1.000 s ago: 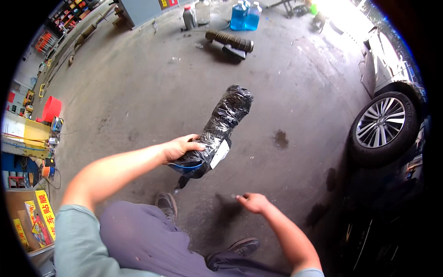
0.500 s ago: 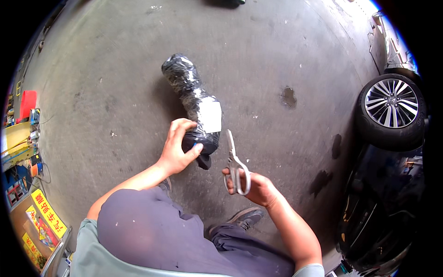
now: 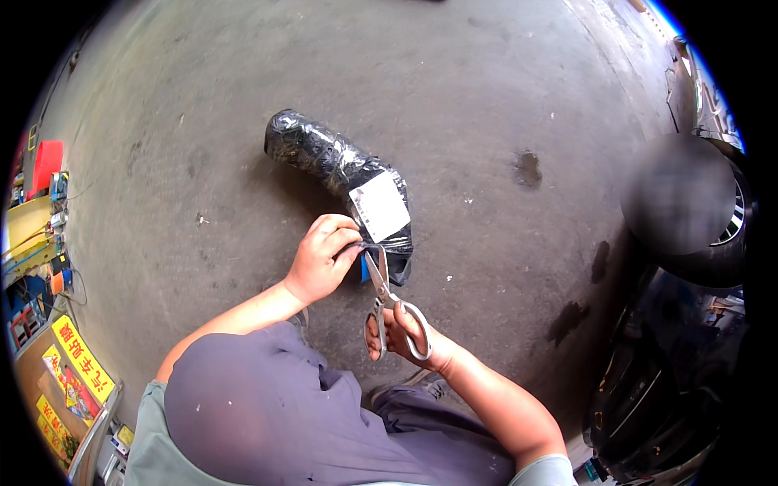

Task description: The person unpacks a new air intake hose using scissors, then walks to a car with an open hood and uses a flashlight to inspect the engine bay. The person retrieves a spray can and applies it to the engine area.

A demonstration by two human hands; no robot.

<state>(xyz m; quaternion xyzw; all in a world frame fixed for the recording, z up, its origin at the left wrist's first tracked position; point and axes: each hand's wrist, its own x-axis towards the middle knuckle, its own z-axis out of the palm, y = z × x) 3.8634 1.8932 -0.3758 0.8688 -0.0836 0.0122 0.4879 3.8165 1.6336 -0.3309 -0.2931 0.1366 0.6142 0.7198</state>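
Note:
A long bundle [image 3: 316,150] wrapped in shiny black plastic lies bent on the grey floor, with a white label [image 3: 380,206] stuck near its close end. My left hand [image 3: 324,259] pinches the plastic wrapping at that end between thumb and fingers. A bit of blue shows beside the pinch. In my right hand [image 3: 405,332] is a pair of metal scissors [image 3: 378,279], fingers through the handle loops. Their blades are parted and point away from me, with the tips at the wrapping beside my left fingertips. Whether the blades have cut into it I cannot tell.
At the right stand a wheel [image 3: 733,251], partly hidden by a blurred round patch, and a glossy black car part [image 3: 656,364]. On the left are a red box [image 3: 48,166], tools and a yellow sign [image 3: 83,356]. Dark stains [image 3: 527,170] mark the concrete floor.
The scissors have moved left up to the bundle's near end, and their blades have opened. My left hand has shifted from gripping the end to pinching its wrapping. The bundle has turned a little.

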